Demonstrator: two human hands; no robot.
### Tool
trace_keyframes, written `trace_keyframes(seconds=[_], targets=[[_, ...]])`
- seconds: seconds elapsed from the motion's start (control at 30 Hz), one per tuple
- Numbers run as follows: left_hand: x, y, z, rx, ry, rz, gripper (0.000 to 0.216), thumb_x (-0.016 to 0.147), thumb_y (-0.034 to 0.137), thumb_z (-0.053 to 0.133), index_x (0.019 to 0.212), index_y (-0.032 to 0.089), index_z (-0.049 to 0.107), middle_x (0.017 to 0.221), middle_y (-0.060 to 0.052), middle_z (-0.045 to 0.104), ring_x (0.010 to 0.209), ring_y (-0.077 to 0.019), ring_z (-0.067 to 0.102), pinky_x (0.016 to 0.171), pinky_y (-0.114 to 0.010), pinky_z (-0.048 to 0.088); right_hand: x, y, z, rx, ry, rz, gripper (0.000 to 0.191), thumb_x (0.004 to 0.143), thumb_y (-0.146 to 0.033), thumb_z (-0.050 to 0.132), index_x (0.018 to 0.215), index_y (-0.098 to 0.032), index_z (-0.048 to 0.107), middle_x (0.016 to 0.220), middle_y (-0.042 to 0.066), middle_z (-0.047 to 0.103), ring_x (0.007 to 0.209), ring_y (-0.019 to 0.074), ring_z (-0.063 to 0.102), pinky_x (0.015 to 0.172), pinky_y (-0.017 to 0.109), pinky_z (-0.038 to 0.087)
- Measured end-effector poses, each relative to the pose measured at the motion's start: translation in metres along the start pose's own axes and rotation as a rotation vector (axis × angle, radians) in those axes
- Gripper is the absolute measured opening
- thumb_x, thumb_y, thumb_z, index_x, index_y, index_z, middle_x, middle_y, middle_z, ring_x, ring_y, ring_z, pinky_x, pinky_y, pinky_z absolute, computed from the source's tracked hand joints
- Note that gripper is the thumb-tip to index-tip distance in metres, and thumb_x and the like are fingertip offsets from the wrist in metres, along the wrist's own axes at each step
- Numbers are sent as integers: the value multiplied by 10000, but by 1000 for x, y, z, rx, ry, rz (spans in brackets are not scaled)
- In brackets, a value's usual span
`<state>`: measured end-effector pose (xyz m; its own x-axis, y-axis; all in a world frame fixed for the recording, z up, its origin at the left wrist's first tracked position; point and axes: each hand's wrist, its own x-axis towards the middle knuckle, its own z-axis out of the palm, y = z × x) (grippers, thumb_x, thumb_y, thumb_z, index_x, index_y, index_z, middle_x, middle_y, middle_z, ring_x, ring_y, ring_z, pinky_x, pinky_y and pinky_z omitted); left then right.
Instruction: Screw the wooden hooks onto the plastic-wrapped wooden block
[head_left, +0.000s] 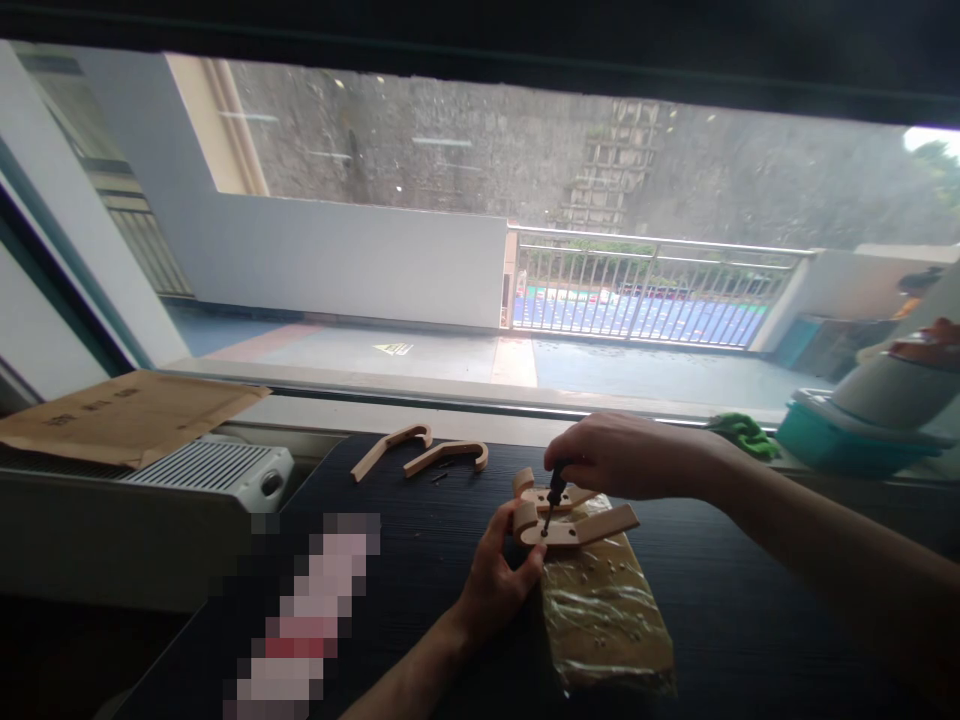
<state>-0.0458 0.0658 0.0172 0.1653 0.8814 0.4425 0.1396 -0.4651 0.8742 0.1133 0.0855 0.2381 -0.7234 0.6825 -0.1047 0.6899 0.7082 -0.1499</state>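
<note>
My right hand (592,455) is closed around the handle of a screwdriver (556,492), which points down at a hole in a wooden hook (604,524). Fingers of my left hand (504,570) grip that hook at its curled end. A second wooden hook (574,497) lies just behind it, partly hidden by the screwdriver. Both rest on a board wrapped in clear plastic (607,610), whose face shows several small holes. Farther left on the dark table lie two loose wooden hooks, one nearer (450,455) and one farther (390,448), with small dark screws (441,473) beside them.
A brown paper envelope (135,410) lies on a white slatted unit (217,472) at the left. A pixelated patch (307,620) covers something on the dark table (405,580). Along the window sill at right are a green cloth (746,435) and a teal container (847,435).
</note>
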Motion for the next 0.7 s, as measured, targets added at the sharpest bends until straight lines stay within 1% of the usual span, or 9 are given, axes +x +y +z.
trace_keyframes(seconds=[0.1,0.2,0.3,0.43,0.57,0.7], targets=[[0,0,1,-2,9,8,419,758,174,584,1149,202,438,1058,-57,603,969,-195,576,897,-349,440,1,0,2,10,8,-8,245,827,-200,446,943,-208,661,795,17,672,633,111,546,546,231,355],[0,-1,1,6,16,8,421,754,176,590,1146,201,441,1050,-57,602,940,-194,583,871,-342,454,3,1,5,8,33,27,246,843,-254,441,937,-191,660,748,22,661,594,105,528,513,222,338],[0,0,1,18,11,5,421,761,170,587,1150,208,432,1051,-50,592,951,-190,573,881,-337,443,4,2,7,4,53,56,261,850,-312,438,899,-181,658,697,15,642,557,96,509,482,210,325],[0,1,0,21,-2,9,407,769,165,579,1145,210,432,1025,-36,592,937,-179,566,878,-322,438,3,3,5,-12,37,61,270,854,-344,433,913,-195,650,700,5,642,541,90,499,470,207,319],[0,1,1,28,10,5,420,759,169,587,1148,199,432,1011,-39,596,899,-175,569,852,-315,449,0,1,1,-20,13,34,244,836,-306,458,989,-237,637,761,0,659,549,86,505,482,208,314],[0,-1,1,16,17,6,424,753,165,592,1147,196,438,1027,-46,596,918,-179,568,869,-317,441,-1,-1,1,-14,11,1,224,824,-258,465,950,-236,649,731,-16,655,544,81,499,477,203,314]])
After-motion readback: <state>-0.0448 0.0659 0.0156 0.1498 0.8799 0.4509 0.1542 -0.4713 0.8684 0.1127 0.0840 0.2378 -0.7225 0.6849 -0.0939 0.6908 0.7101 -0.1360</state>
